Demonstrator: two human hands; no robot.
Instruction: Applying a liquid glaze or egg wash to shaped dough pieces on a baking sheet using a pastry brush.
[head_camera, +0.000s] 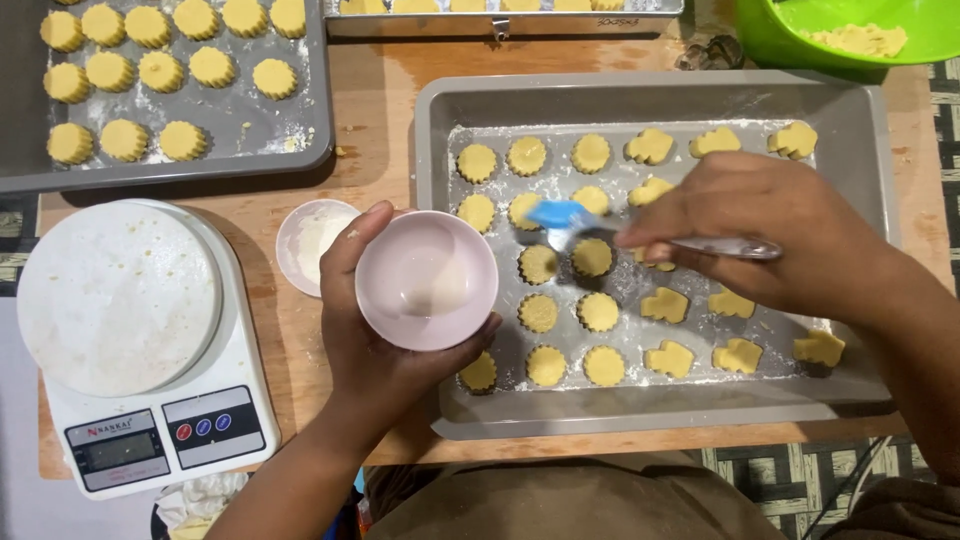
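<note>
My left hand (365, 330) cups a small pink bowl (427, 280) with a pale liquid in it, held over the left edge of a grey baking tray (860, 110). My right hand (770, 235) grips the clear handle of a pastry brush (565, 220) whose blue bristle head rests over the round, scalloped yellow dough cookies (592, 257) in the tray's middle. Other cookies (665, 305) on the tray's right half have a lobed, irregular shape. Flour dusts the tray floor.
A second grey tray (290, 135) of round cookies lies at the top left. A white kitchen scale (150, 340) stands at the left, a small white dish (310, 240) beside it. A green bowl (780, 40) of dough sits top right, near a metal cutter (712, 52).
</note>
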